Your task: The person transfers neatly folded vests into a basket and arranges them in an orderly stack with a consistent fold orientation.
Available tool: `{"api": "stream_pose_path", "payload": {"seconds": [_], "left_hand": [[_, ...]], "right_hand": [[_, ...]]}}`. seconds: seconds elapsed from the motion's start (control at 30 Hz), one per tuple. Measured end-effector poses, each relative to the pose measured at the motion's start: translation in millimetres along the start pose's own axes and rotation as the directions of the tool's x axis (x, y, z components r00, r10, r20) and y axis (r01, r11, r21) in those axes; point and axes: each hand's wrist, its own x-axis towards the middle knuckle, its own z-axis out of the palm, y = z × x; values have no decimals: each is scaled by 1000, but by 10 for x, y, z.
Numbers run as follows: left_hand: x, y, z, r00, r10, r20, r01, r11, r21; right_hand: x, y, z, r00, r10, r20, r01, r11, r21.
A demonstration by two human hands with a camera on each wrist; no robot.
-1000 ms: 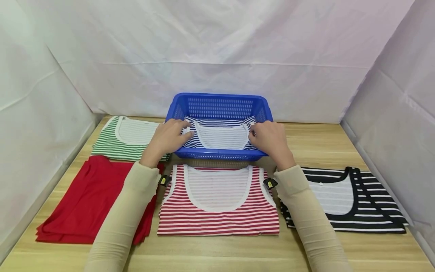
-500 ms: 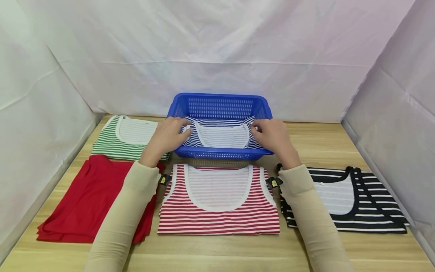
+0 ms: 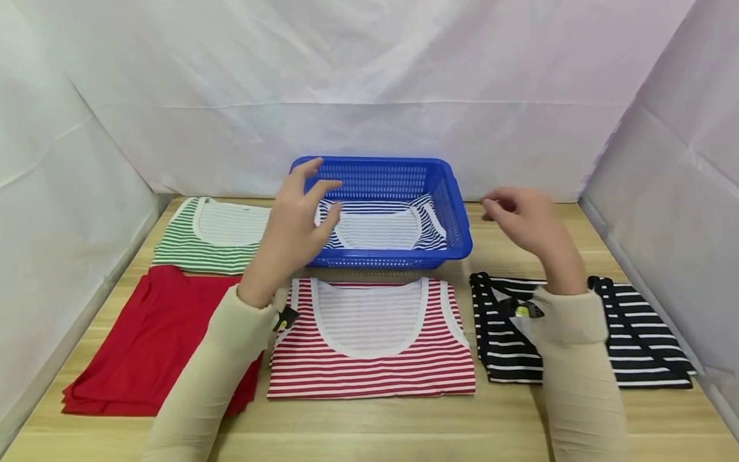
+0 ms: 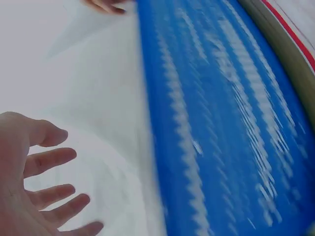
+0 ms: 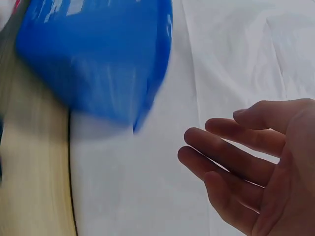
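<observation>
Left hand (image 3: 290,221) and right hand (image 3: 537,221), fingers (image 4: 51,161) free, flank a rectangular perforated plastic basket (image 3: 392,255).

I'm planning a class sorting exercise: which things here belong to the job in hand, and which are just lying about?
Likely in the job:
left hand
right hand
blue basket
blue-striped top inside it

Apparently just lying about:
green-striped top
red fabric
red-striped top
black-striped top

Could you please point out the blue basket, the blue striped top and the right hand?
Blue basket (image 3: 381,254), head view: front rim.
Blue striped top (image 3: 378,231), head view: pale inside, below neckline.
Right hand (image 3: 532,221), head view: its middle.
</observation>
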Motion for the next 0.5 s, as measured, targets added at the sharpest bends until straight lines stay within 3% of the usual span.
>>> {"api": "stream_pose_path", "payload": {"seconds": [0.13, 0.2, 0.27, 0.33, 0.4, 0.5], "left_hand": [[-45, 384, 21, 998, 7, 56, 2, 988, -152], [-80, 570, 81, 990, -21, 141, 54, 969, -240], [-118, 744, 153, 965, -58, 257, 144, 933, -331], [-151, 888, 223, 917, -82, 391, 255, 872, -417], [-188, 996, 304, 857, -87, 508, 364, 800, -477], [-262, 1116, 448, 763, -76, 642, 517, 667, -536]], "right_hand": [[-127, 292, -205, 998, 43, 51, -41, 998, -49], [-175, 521, -317, 990, 62, 124, -59, 998, -27], [-244, 789, -438, 969, 104, 226, -108, 994, 5], [-353, 1060, -558, 934, 161, 319, -172, 985, 7], [-474, 1303, -656, 897, 223, 382, -216, 974, -61], [-639, 1536, -757, 824, 336, 456, -304, 941, -145]]}}
